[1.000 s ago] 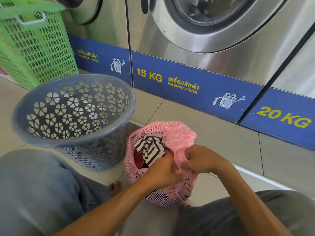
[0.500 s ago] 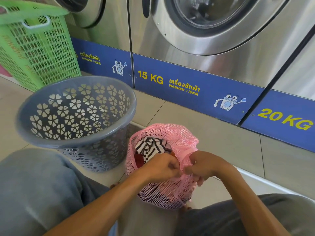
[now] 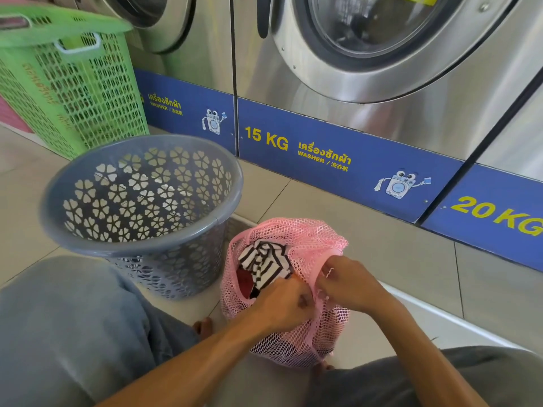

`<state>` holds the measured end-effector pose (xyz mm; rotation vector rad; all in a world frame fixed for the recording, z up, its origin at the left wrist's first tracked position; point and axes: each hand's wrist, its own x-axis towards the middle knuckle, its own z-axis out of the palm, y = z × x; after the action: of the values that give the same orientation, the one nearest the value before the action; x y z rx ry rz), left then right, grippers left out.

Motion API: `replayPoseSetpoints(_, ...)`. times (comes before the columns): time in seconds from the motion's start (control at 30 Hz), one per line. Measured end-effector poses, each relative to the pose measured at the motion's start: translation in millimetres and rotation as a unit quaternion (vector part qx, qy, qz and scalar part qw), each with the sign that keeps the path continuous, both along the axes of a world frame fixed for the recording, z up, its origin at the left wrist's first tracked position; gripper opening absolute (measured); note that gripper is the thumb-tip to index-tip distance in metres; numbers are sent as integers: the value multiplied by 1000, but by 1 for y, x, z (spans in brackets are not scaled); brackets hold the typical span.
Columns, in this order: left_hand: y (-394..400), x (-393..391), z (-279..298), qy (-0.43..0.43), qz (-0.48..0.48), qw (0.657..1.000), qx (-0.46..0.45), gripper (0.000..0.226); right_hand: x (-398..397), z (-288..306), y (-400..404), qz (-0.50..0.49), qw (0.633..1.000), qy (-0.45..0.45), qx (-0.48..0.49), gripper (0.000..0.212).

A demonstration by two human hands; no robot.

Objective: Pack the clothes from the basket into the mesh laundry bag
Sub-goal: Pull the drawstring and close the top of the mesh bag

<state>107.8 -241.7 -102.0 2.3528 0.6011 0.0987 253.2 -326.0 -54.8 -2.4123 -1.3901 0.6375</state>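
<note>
A pink mesh laundry bag (image 3: pixel 296 342) stands on the floor between my knees, its mouth partly open. Inside it lie a black-and-white striped garment (image 3: pixel 263 264) and something red (image 3: pixel 245 284). My left hand (image 3: pixel 282 305) and my right hand (image 3: pixel 346 284) meet at the near rim of the bag, both pinching the pink mesh at its opening. To the left stands the grey plastic basket (image 3: pixel 141 248) with flower-shaped holes; no clothes show inside it.
A green lattice basket (image 3: pixel 73 92) stands at the back left. Steel washing machines (image 3: pixel 367 69) with blue base panels line the back. My knees in grey trousers (image 3: pixel 67 333) flank the bag, and toes (image 3: pixel 202 326) show beside it on the tiled floor.
Both hands stay on the bag's near rim and shift slightly along it. The bag's mouth looks a little more gathered, and the view has tilted down slightly.
</note>
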Motion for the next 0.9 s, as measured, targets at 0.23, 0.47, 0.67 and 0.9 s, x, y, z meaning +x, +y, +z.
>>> replayPoseSetpoints(0.23, 8, -1, -9, -15, 20, 998, -56, 18, 1, -10, 4, -48, 999, 9, 13, 29)
replayPoseSetpoints(0.47, 17, -3, -14, 4, 52, 975, -215, 13, 1, -16, 3, -54, 996, 44, -62, 44)
replayPoseSetpoints(0.67, 15, -2, -19, -19, 57, 991, -120, 9, 3, -16, 5, -77, 990, 100, -54, 39)
replayPoseSetpoints(0.9, 11, 1, -18, -25, 49, 997, -58, 17, 2, -15, 6, -98, 991, 78, -48, 25)
